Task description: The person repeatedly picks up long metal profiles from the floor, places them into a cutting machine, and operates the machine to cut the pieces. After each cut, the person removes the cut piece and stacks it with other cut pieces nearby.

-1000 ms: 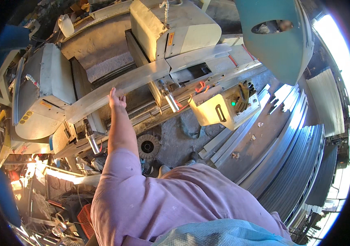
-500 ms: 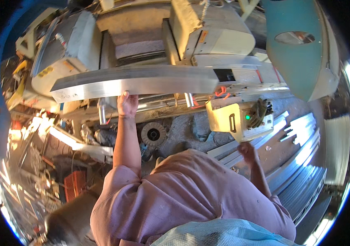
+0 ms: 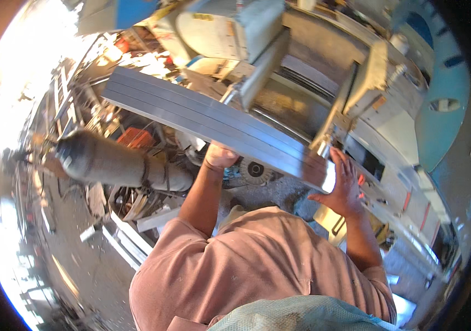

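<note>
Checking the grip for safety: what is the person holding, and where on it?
A bundle of long metal strips. The left hand supports it from underneath near mid-length; the right hand presses flat against its near end.

The person wears a loose, short-sleeved shirt [image 3: 257, 265] in a faded dusty pink, the cloth creased and a little worn, with a stitched seam running across the back of the shoulders. The sleeves end above the elbows and both forearms are bare. The left hand [image 3: 220, 155] and the right hand [image 3: 344, 182] carry no gloves, and no watch or ring shows. A pale greenish cloth [image 3: 301, 315] with a coarse weave lies at the lower edge, over the shirt.
</note>
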